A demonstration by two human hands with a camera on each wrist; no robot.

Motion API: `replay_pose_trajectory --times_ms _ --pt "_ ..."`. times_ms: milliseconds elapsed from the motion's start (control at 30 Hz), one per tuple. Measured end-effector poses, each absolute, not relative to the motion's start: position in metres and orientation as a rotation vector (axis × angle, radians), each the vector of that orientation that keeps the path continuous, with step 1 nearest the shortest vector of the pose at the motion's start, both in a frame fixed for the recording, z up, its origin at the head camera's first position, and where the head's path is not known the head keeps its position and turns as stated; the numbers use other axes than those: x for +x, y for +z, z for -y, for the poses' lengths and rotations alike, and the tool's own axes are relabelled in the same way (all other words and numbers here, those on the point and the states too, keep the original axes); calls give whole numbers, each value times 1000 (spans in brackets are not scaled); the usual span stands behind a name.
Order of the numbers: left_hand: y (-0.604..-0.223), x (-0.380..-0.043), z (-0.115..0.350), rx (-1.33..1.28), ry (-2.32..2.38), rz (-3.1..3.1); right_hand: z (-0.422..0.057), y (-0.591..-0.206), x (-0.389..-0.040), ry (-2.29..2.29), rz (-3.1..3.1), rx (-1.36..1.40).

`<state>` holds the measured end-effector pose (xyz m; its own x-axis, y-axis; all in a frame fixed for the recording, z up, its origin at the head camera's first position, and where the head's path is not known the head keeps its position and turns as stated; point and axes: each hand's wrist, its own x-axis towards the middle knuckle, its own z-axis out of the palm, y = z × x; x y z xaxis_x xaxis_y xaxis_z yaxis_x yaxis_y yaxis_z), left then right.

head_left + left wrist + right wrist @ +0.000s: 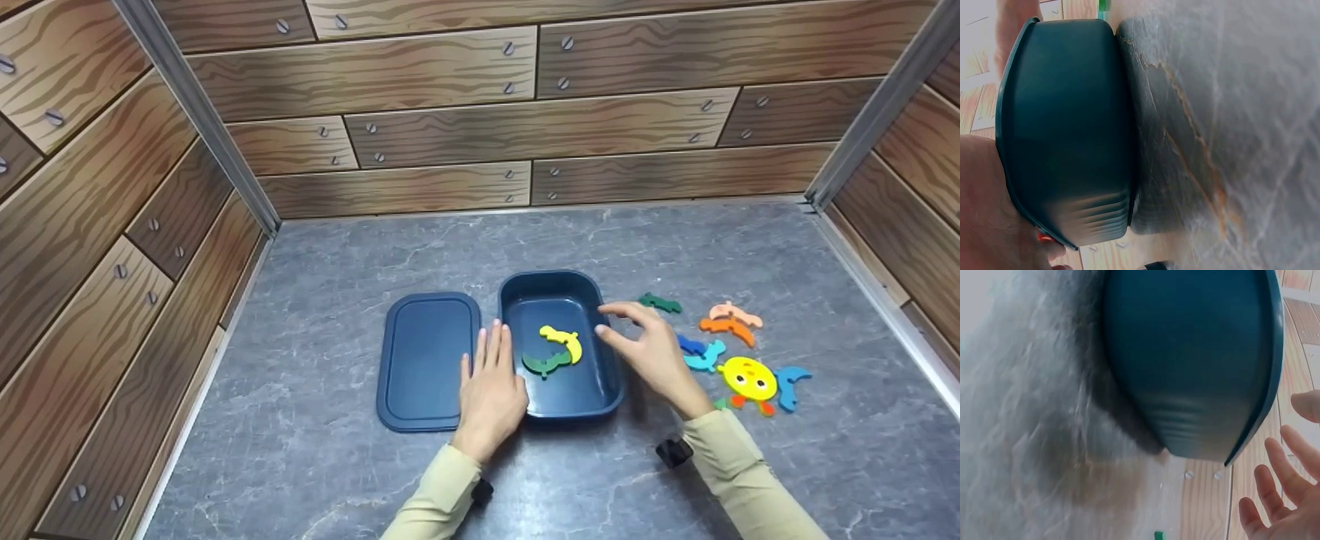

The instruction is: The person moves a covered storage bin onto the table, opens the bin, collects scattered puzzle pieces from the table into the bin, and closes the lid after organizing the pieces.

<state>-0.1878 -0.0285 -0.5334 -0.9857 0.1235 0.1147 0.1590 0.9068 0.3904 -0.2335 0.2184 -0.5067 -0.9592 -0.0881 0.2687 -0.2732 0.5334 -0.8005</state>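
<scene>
Navy plastic in the middle: an open rectangular container with rounded corners, flat on the grey marbled surface, between the left grip and the right grip. Has its long axis running forward, away from the person, with one long side towards each grip. By judgement, depends chiefly on that flanking: container to the right of the left grip, to the left of the right one. On the left, fingers straight and near together, pointing forward, overlapping the left rim in the head view, with nothing visibly pinched. On the right, fingers spread, thumb and forefinger apart at the right rim, with nothing held; cannot tell whether touching the rim. On the container's floor, a yellow curved piece and a green curved piece, close together. Beyond the left long side, a navy lid, flat, partly covered by the left grip. Off to the right, nearer the right grip: a yellow round-eyed toy piece, a blue piece, an orange piece and a dark green piece, all outside the container
</scene>
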Motion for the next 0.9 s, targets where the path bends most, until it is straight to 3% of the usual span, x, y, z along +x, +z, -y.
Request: replay_pose_trajectory --times_ms 900 --pt "-535 -190 28 -212 -603 3001 -277 -510 -277 811 2736 378"
